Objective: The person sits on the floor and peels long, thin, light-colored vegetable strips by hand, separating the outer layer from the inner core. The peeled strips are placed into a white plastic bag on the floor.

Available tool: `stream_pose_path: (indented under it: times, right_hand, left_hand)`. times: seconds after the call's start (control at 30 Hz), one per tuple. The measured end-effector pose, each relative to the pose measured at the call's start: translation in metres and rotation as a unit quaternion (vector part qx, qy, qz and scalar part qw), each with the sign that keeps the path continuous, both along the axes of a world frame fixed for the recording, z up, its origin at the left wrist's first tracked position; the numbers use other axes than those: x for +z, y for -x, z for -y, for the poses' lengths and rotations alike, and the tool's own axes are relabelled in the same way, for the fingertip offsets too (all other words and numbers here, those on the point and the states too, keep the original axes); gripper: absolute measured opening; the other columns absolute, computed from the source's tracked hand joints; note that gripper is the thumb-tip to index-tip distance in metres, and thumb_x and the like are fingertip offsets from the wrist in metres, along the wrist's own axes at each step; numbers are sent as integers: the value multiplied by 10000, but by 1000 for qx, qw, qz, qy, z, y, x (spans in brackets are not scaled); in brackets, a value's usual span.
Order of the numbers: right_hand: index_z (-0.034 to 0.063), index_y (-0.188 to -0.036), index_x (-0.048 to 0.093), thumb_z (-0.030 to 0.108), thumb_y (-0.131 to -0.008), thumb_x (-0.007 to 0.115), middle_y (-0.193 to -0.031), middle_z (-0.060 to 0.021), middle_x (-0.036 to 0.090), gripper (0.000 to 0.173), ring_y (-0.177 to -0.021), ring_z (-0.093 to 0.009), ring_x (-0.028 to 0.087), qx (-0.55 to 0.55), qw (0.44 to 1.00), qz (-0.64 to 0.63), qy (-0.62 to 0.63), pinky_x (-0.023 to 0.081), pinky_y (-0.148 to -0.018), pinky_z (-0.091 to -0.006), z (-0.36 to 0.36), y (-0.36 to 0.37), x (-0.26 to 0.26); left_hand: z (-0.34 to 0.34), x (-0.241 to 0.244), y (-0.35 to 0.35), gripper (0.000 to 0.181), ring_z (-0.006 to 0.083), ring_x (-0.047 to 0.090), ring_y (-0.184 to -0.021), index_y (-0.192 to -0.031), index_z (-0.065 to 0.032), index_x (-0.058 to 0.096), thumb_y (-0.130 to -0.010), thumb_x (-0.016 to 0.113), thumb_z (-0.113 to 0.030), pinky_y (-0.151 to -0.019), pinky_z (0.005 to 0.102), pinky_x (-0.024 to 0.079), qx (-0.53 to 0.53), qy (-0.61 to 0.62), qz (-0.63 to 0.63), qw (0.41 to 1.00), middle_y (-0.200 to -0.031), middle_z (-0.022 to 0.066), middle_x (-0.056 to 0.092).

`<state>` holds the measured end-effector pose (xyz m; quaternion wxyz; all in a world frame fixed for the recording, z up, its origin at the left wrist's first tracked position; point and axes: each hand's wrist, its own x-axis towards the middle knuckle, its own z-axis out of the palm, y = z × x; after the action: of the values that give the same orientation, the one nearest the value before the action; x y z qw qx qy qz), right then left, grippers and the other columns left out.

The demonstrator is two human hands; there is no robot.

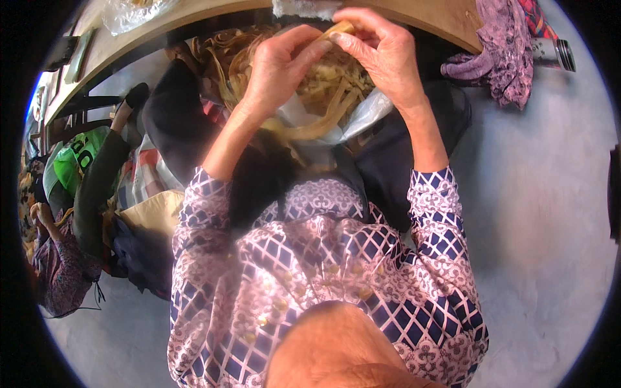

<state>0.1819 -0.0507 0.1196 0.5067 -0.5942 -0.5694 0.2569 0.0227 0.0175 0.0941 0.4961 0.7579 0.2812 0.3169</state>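
Both hands meet above my lap, close to the table's edge, pinching a short yellow-brown strip (pixel 343 28). My left hand (pixel 286 65) has its thumb and forefinger on the strip's near end. My right hand (pixel 383 53) grips the other end between thumb and bent fingers. Below them lies a heap of similar flat strips (pixel 335 77), some in long loops, partly hidden by the hands. A clear plastic sheet or bag (pixel 371 114) lies around the heap's near side. One wider strip (pixel 315 130) curves over it.
A curved-looking wooden table edge (pixel 422 17) runs ahead, with a clear plastic bag (pixel 136 17) at left. A purple patterned cloth (pixel 507 53) hangs at right beside a metal-capped cylinder (pixel 555 56). At left sits another person (pixel 68 271), near a green bag (pixel 77 157).
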Motion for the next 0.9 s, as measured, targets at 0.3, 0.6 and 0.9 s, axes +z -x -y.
stream_pose_path:
  times: [0.3, 0.6, 0.9]
  right_hand:
    - [36, -991, 613, -13, -777, 602, -951, -26, 620, 220, -881, -79, 568, 32, 995, -94, 28, 463, -763, -201, 41, 1, -29]
    - [-5, -931, 593, 182, -878, 524, -723, -7, 580, 206, -637, -66, 535, 132, 904, -91, 395, 419, -561, -189, 48, -20, -40]
    - [-8, -873, 635, 103, -802, 596, -709, 17, 580, 137, -620, -34, 491, 98, 899, -179, 387, 391, -548, -179, 97, -9, -53]
  left_hand:
    - [21, -31, 27, 179, 48, 475, -634, -986, -7, 584, -862, 570, -135, -580, 178, 408, -111, 278, 9, 954, -736, -11, 551]
    - [66, -39, 5, 176, 286, 605, -743, -942, -2, 578, -774, 610, -46, -627, 312, 474, -79, -115, -24, 990, -826, 150, 602]
    - [63, -31, 49, 152, 246, 610, -723, -936, -1, 597, -793, 592, -53, -626, 311, 473, -164, -56, -83, 981, -791, 133, 604]
